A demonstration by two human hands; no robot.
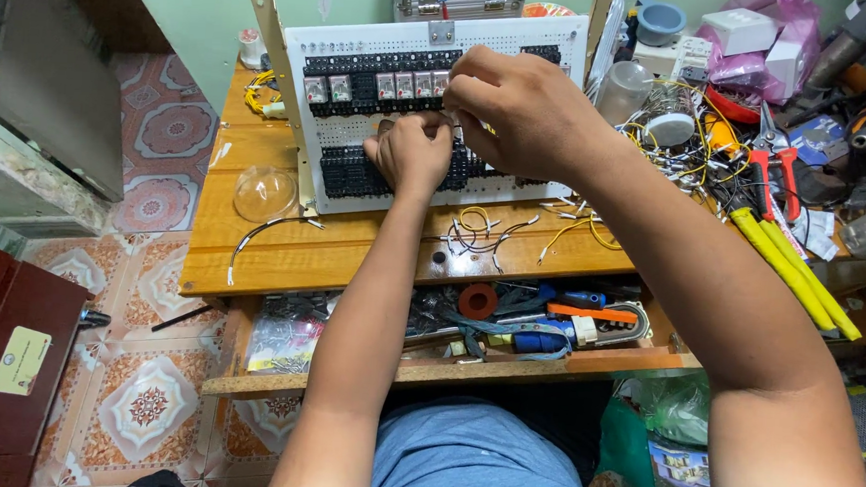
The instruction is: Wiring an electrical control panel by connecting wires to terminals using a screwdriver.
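Nearest the camera, below the desk's edge, an open drawer holds a jumble of tools, among them a reddish tape roll and blue- and orange-handled tools. On the wooden desk above it lie loose wire pieces, yellow and white, just in front of the panel, and a clear plastic dome sits beside the panel's left foot. The white perforated panel stands tilted up at the middle of the desk, carrying rows of black terminal blocks and a line of clear relays. The left hand is curled into a loose fist against the panel's middle; whether it grips anything cannot be told. The right hand is just above it, fingers pinched at the relay row; what they pinch is hidden. To the right, yellow-handled cutters and red-handled pliers lie among tangled wires.
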